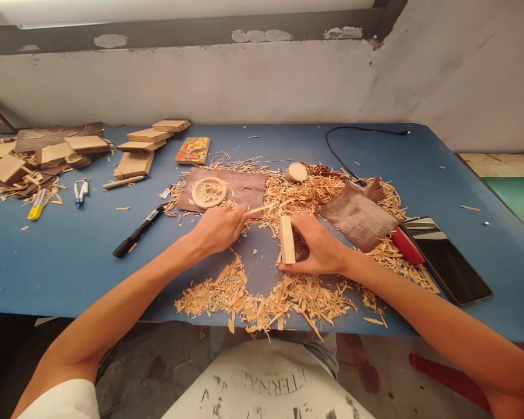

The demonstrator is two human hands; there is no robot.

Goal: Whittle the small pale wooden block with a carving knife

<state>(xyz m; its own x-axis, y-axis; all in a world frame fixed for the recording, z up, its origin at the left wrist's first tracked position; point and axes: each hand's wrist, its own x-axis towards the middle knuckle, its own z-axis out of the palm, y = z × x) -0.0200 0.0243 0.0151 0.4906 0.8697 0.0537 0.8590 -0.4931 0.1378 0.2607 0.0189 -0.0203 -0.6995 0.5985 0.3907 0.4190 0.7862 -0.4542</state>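
My left hand [220, 230] is closed around a thin, pale, stick-like piece [262, 208], whose narrow end points right; most of it is hidden in the fist, so its kind does not show. Thumb and fingers of my right hand [321, 245] grip a small wooden block [287, 240], held on edge above the table. A small gap separates the stick's tip from the block. Wood shavings [262, 305] lie in heaps around both hands. Beyond the left hand, a round carved wooden dish [208, 192] rests on brown sandpaper [248, 185].
Among the shavings stand a log slice [297, 172] and a folded sandpaper sheet [360, 215]. A phone [448, 259] and a red object [407, 247] lie right. Leftward are a black marker [138, 231], yellow cutter [37, 205], compass [81, 192] and stacked wooden blocks [133, 164].
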